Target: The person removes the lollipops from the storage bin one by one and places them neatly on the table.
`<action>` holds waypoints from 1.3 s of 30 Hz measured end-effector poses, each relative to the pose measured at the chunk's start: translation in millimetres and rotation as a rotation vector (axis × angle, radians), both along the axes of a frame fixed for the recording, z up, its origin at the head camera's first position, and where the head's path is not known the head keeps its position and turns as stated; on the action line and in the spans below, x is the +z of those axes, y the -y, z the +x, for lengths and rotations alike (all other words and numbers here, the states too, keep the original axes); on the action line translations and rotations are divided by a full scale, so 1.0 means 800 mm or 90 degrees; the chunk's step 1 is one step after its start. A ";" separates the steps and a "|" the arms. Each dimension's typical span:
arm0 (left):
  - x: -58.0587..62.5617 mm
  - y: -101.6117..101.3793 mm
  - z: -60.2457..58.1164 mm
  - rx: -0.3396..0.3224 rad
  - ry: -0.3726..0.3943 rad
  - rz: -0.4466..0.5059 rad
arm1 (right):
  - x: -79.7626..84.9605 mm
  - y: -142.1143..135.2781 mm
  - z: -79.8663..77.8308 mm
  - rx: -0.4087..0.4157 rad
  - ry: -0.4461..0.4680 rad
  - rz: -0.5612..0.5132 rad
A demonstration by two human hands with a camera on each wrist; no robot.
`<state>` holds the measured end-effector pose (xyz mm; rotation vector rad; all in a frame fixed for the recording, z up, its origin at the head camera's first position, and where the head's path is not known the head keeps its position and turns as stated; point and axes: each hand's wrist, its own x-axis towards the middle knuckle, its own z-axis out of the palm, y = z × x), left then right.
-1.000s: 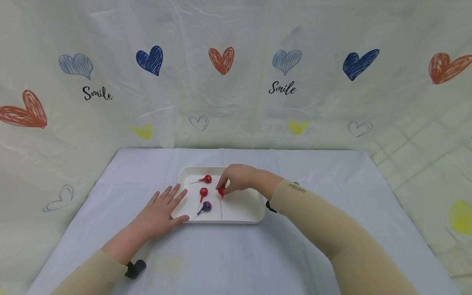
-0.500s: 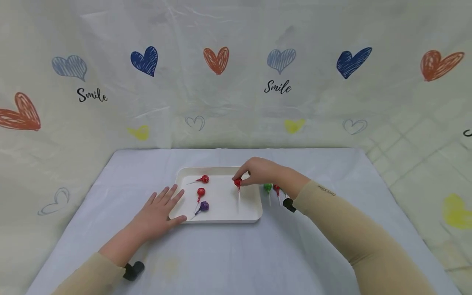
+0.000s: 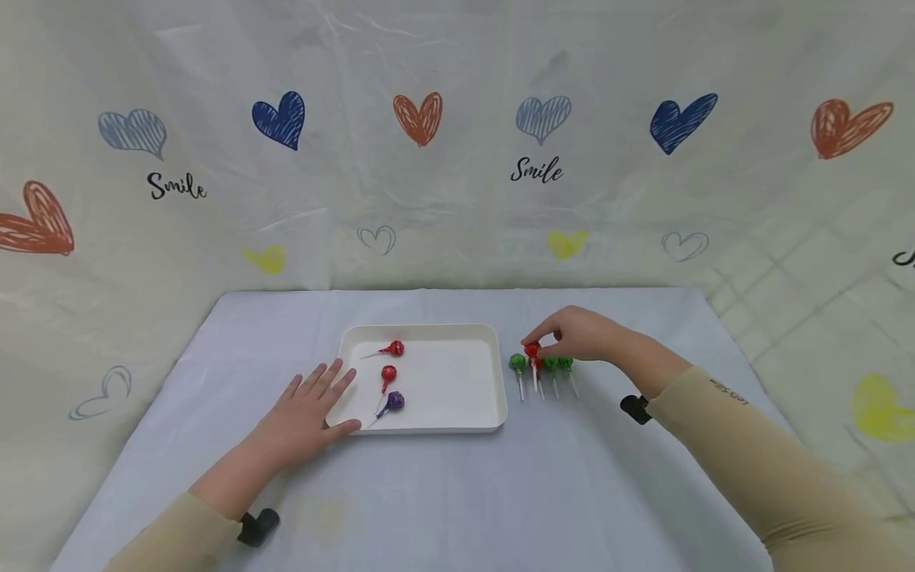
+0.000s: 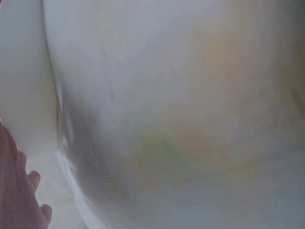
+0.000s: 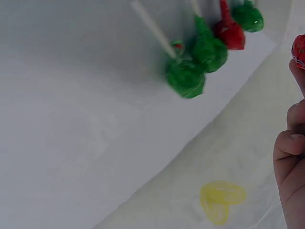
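Note:
My right hand [image 3: 582, 334] pinches a red-wrapped lollipop [image 3: 532, 349] by its head, stick hanging down, over a row of lollipops on the table. In the right wrist view the same red lollipop [image 5: 299, 51] shows at the fingertips. That row has a green lollipop [image 3: 518, 362] at its left end, a red one partly hidden behind the held one, and further green lollipops [image 3: 565, 364] to the right. Fingers spread, my left hand [image 3: 300, 413] rests at the left edge of a white tray [image 3: 457, 397]. Inside lie two red lollipops [image 3: 392, 348] and a purple lollipop [image 3: 395, 400].
A white cloth covers the table [image 3: 443, 500]. Behind it hangs a pale sheet [image 3: 472, 214] printed with hearts and words. The left wrist view shows mostly blurred cloth and part of the left hand [image 4: 19, 186].
My right hand has carried the red lollipop from the tray rightward, past its right rim, to the row on the table. The left hand stays at the tray's edge.

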<state>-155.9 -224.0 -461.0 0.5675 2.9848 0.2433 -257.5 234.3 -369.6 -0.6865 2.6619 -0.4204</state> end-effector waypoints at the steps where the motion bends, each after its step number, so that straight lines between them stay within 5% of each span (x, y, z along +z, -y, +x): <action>1: 0.000 0.000 0.000 0.001 0.000 0.001 | -0.001 -0.011 0.001 -0.004 -0.001 0.007; 12: 0.000 0.004 0.001 0.002 -0.004 0.000 | -0.005 -0.091 0.009 -0.036 -0.019 0.016; 39: -0.002 0.001 -0.001 0.005 0.004 0.006 | -0.065 -0.107 -0.026 -0.086 0.044 0.018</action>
